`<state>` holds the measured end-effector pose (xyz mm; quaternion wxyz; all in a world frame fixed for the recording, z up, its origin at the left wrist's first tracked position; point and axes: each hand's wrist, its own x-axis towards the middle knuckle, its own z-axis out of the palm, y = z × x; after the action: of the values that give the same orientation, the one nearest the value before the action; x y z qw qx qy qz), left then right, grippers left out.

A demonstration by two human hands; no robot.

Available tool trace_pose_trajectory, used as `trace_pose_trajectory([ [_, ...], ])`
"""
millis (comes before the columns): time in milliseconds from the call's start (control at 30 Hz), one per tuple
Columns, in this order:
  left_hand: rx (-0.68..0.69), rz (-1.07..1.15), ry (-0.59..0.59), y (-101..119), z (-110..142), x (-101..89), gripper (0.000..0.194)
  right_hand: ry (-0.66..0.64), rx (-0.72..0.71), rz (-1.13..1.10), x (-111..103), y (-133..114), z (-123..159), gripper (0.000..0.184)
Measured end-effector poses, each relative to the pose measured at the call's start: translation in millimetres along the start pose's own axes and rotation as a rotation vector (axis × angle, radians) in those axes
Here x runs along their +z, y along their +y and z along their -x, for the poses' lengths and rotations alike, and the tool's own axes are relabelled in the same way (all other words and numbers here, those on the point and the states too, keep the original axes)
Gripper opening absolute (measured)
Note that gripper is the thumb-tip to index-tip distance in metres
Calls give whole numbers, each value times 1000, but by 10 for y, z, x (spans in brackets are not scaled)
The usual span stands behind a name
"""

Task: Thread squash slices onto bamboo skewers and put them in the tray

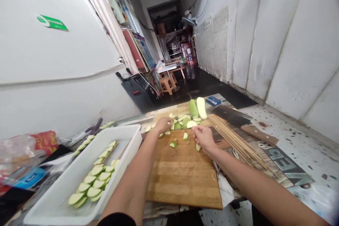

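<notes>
A wooden cutting board (185, 180) lies before me, with green-skinned zucchini slices (192, 124) heaped along its far edge. At the left end of that heap, my left hand (162, 125) has its fingers curled down onto a slice. My right hand (203, 137) is closed in a pinch over the board's right side; what sits between its fingertips is too small to make out. A few loose pieces, including one slice (173, 144), lie between the hands. Behind the heap are two larger zucchini pieces (193, 108), one showing a pale cut face.
A white plastic tray (135, 136) at left holds skewered zucchini slices (92, 180). Thin bamboo skewers (233, 137) lie right of the board, beside a cleaver with a wooden handle (261, 135). A blue packet (213, 101) rests at the table's far end. Stools (166, 85) stand farther back.
</notes>
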<state>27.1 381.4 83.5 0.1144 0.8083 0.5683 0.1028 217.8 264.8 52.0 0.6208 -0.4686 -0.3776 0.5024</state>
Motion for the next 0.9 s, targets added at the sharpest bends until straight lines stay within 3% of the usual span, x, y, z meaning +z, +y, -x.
trace_pose_trajectory([
  [133,9,346,214,28,106,96,47,-5,-51,55,-14,23,-14,17],
  [233,-101,879,363,109,259,144,47,-42,-126,179,-23,41,-3,21],
  [333,-268,1523,351,155,441,134,29,-164,-176,283,3,43,80,21],
  [433,-401,1887,357,118,561,104,14,-315,-177,350,46,54,211,21],
  [533,-472,1960,490,45,582,103,10,-397,-221,460,62,83,315,22],
  [633,-564,1926,588,3,555,135,7,-418,-371,600,51,106,357,22],
  [733,-604,1953,591,-8,537,160,6,-435,-431,671,42,116,359,22],
  [900,-610,1998,553,-32,545,146,6,-448,-406,725,41,115,350,24],
])
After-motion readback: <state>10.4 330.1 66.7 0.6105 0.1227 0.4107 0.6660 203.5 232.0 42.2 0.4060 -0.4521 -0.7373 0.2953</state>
